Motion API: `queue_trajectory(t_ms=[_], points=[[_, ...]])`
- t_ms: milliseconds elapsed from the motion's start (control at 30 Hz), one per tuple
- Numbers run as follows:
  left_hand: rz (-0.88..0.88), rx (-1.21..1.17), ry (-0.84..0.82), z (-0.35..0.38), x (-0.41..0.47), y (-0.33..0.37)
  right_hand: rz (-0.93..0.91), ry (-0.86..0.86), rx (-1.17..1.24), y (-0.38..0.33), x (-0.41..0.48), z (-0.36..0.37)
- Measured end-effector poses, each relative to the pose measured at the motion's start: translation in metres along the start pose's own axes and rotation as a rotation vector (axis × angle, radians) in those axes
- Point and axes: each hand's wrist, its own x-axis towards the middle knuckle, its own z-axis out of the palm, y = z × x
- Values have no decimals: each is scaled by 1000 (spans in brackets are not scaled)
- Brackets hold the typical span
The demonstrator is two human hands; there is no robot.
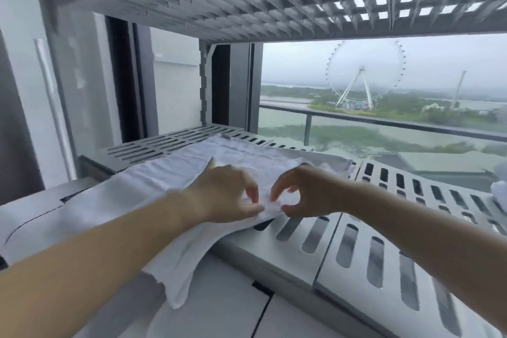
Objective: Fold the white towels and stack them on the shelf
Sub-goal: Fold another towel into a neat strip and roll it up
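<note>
Folding is the step in hand, and by my reading it is early. The white towel (164, 173) lies mostly spread across the slatted shelf (263, 250), with its near end hanging off the front edge onto a pale surface below. I can see no finished stack.

Both hands meet at the towel's near right edge. The left hand (227, 195) lies low on the cloth, thumb and forefinger closed on the hem. The right hand (304, 192) arches above it, with forefinger and thumb curled into a ring whose tips nip a small ridge of the same edge. Its other fingers are loosely bent and hold nothing. The blur makes it hard to tell how firm the right pinch is.

The next move probably calls for lifting this edge and carrying it over to the far side, keeping the hems lined up so the fold lies flat. The hanging end will likely need gathering up too.

Something white shows at the right border, too small to name.
</note>
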Motion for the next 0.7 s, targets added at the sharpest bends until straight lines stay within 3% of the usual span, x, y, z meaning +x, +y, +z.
queue_trajectory(t_ms=[267, 400, 500, 700], points=[[-69, 40, -52, -4, -18, 19, -106, -16, -178, -14, 0, 5], [-70, 147, 19, -3, -19, 29, -116, 16, -229, -15, -5, 7], [-52, 181, 65, -3, -24, 37, -89, 14, -170, -12, -12, 4], [-71, 179, -3, -10, -25, 43, -57, -39, -170, -11, -16, 2]])
